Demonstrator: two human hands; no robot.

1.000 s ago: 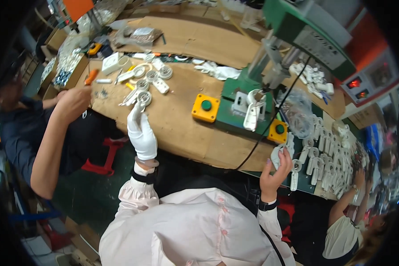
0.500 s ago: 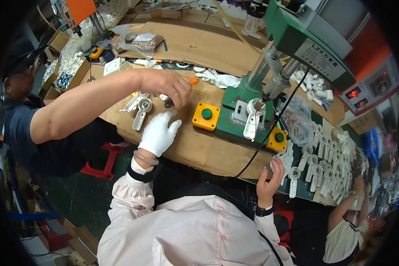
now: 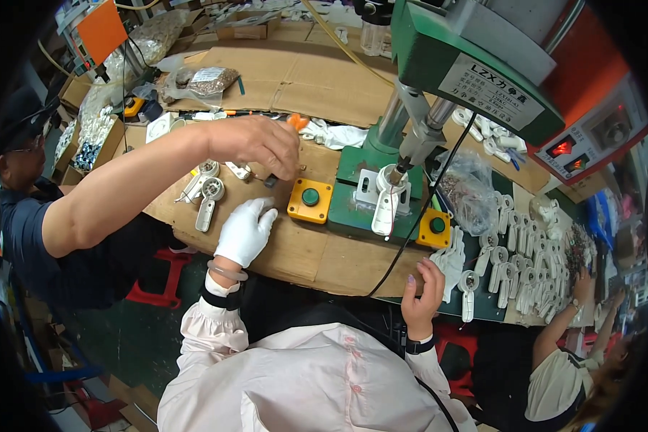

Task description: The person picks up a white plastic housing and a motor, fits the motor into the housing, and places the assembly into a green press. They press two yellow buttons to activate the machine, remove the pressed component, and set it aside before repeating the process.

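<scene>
My left hand (image 3: 245, 234), in a white glove, rests on the front of the wooden table (image 3: 302, 248) with its fingers loosely apart and nothing held. Beside it lies a white handled part with a round open head (image 3: 207, 204). My right hand (image 3: 423, 299) is bare, its fingers spread at the table's front edge near a white glove (image 3: 450, 263). Between my hands stands a green press (image 3: 367, 205) with another white handled part (image 3: 386, 209) upright under its ram. A co-worker's hand (image 3: 270, 144) grips something with an orange end (image 3: 297, 122), mostly hidden.
Yellow button boxes with green buttons flank the press: the left box (image 3: 310, 200) and the right box (image 3: 433, 227). A black cable (image 3: 439, 189) hangs across the front. Rows of white handled parts (image 3: 525, 259) fill the right side, beside a plastic bag (image 3: 468, 191). Cardboard (image 3: 302, 72) lies behind.
The whole view has shifted, so the press and table sit farther left. My left hand's fingers have drawn slightly closer together. The orange end shows higher above the co-worker's hand.
</scene>
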